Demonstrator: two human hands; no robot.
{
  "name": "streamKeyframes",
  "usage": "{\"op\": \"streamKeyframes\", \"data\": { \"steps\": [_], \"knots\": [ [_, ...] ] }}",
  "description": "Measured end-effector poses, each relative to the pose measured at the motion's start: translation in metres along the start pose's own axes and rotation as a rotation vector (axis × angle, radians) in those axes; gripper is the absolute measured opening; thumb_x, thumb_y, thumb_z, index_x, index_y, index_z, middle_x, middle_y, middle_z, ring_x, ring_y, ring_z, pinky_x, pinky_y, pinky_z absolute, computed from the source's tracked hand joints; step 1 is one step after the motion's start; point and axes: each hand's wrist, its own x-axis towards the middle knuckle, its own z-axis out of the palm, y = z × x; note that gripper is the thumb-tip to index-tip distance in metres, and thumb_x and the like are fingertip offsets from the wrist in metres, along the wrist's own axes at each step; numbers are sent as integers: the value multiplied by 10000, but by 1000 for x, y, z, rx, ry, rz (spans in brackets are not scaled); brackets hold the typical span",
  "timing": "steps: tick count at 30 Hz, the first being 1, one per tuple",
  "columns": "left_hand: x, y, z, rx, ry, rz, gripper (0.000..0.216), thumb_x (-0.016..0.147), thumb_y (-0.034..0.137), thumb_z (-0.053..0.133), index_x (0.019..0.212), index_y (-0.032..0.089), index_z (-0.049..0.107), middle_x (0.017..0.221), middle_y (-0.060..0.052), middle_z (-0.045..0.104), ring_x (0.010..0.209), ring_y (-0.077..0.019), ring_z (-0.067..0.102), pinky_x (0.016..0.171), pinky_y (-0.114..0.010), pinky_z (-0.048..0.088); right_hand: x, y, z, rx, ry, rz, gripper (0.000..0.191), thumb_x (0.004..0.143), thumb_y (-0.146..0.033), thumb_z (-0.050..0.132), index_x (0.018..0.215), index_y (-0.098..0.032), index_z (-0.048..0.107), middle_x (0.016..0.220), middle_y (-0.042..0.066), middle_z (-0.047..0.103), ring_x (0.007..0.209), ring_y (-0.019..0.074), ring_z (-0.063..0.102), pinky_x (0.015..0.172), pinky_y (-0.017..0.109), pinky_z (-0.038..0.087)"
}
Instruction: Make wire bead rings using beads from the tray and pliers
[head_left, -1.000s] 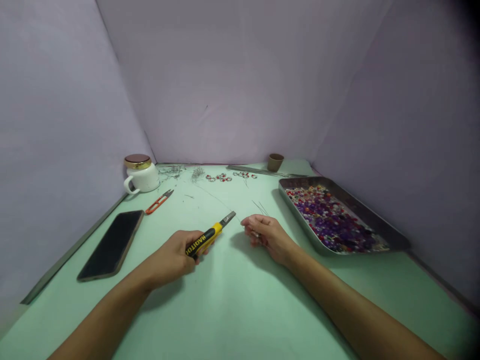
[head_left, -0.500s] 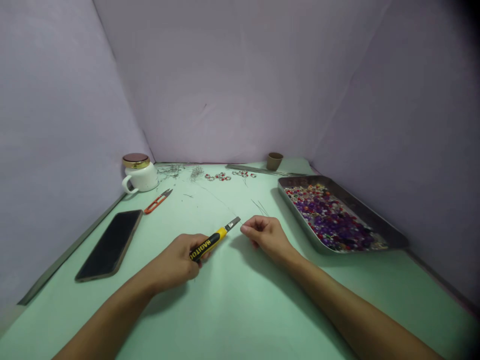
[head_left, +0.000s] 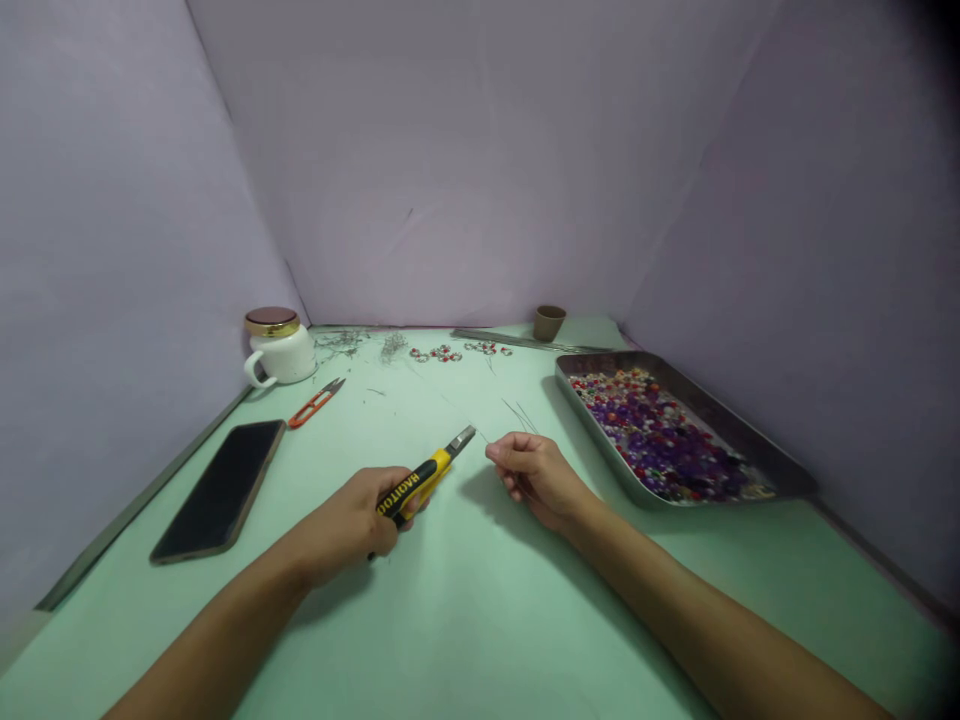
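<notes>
"Just beyond the left hand (head_left: 352,525), what's that poking out of the grip?"

"Yellow-and-black pliers (head_left: 424,482). The fingers are wrapped round the handles, and the narrow tip aims up and across toward the right hand (head_left: 538,475)."

"And that one, is it spread?"

"No, pinching. Thumb and forefinger are pressed together on a thin wire (head_left: 481,436), which spans the gap between those fingertips and the tool's tip. Whether the metal jaws bite on it or merely sit beside it, I can't tell."

"Which step would you call this?"

"Working the wire's end with the tool, I'd judge; bending or trimming, the view doesn't settle which. The next move calls for a firm pinch on the right and a steady left wrist, lest the wire slip or kink."

"Any writing?"

"On the handle just ahead of the left fingers, upside down, capitals that seem to read HAQITOO, the rest running under the hand. Left of that grip, the phone (head_left: 217,490) shows nothing legible, and I can't read any label on the bead tray (head_left: 604,433) right of the pinch."
</notes>
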Motion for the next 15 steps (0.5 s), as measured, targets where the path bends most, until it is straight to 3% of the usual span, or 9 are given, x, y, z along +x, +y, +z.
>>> {"op": "streamKeyframes", "data": {
  "steps": [15],
  "knots": [
    [1, 11, 4, 105, 62, -49, 228, 470, 58, 389, 660, 166, 454, 582, 45, 435, 530, -90, 362, 468, -210, 242, -1, 1, 5, -140, 17, -108, 231, 573, -299, 697, 537, -165, 512, 409, -59, 459, 330, 45, 353, 320, 190, 254]
  ]
}}
